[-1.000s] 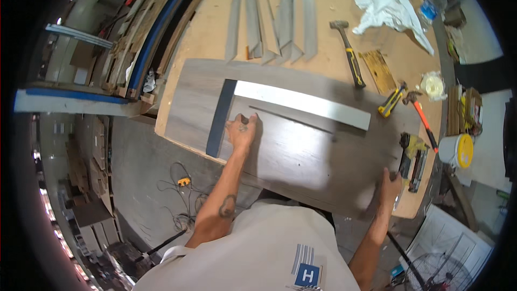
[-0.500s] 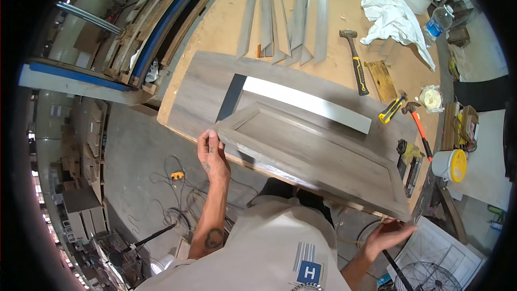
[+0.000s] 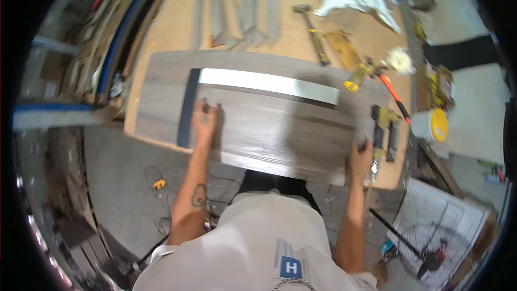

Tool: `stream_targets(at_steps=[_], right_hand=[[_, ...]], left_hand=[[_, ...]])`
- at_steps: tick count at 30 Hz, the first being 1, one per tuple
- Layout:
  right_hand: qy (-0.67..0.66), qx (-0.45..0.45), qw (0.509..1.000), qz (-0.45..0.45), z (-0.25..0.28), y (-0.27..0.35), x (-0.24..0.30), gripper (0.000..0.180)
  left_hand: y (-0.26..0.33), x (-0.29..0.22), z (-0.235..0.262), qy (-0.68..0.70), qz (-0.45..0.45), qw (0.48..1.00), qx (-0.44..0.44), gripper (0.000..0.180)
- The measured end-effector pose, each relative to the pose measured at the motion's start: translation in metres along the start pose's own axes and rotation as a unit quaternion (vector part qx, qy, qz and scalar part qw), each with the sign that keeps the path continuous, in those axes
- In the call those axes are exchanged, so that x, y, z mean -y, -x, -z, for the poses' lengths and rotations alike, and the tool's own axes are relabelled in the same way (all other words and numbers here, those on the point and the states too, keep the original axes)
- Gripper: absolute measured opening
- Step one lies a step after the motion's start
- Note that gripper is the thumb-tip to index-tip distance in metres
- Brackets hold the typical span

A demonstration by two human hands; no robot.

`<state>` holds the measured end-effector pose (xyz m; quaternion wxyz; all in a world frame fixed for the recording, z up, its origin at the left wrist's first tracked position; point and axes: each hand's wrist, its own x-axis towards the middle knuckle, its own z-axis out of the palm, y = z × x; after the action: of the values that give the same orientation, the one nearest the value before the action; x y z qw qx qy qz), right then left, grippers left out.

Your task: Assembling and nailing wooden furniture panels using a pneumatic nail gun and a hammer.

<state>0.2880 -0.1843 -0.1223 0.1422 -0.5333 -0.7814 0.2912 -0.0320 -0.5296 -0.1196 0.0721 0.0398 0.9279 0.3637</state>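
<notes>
A grey wood-grain cabinet door (image 3: pixel 274 137) with a raised frame lies lengthwise near the front edge of the workbench. My left hand (image 3: pixel 203 119) grips its left end. At the opposite end, my right hand (image 3: pixel 361 160) holds the edge, with its fingers partly blurred. Beneath the door is a larger grey wood-grain board (image 3: pixel 156 94). Along the door's far side runs a white strip (image 3: pixel 269 84), and a dark strip (image 3: pixel 188 109) crosses the board just left of my left hand.
Several mitred grey strips (image 3: pixel 216 11) lie at the back of the bench. A long-handled hammer (image 3: pixel 314 37), a yellow-black hand tool (image 3: pixel 358 74), an orange-handled claw hammer (image 3: pixel 395 97) and a yellow-black power tool (image 3: pixel 383 124) lie rightward. A yellow-lidded bucket (image 3: pixel 425 125) stands beyond.
The door has come down from a tilt to lie flatter on the board. My right hand, formerly open below its corner, has moved up onto its right end; my left hand has shifted farther along the left end.
</notes>
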Motion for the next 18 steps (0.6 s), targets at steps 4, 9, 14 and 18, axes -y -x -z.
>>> stream_targets(at_steps=[4,9,14,18], right_hand=[[-0.051,-0.029,0.998,-0.031,-0.008,-0.056,0.027,0.053],[-0.053,-0.032,0.998,-0.028,-0.003,-0.058,0.015,0.053],[0.0,-0.012,0.999,-0.05,0.007,-0.022,0.019,0.055],[0.129,0.012,0.989,-0.066,0.013,0.002,0.012,0.058]], left_hand=[[-0.038,-0.041,-0.006,0.074,0.023,0.997,0.02,0.063],[-0.05,-0.04,-0.009,0.051,0.066,0.995,0.061,0.065],[-0.04,-0.028,0.0,0.006,0.074,0.996,0.052,0.05],[-0.022,-0.01,-0.005,-0.076,0.039,0.996,0.017,0.047]])
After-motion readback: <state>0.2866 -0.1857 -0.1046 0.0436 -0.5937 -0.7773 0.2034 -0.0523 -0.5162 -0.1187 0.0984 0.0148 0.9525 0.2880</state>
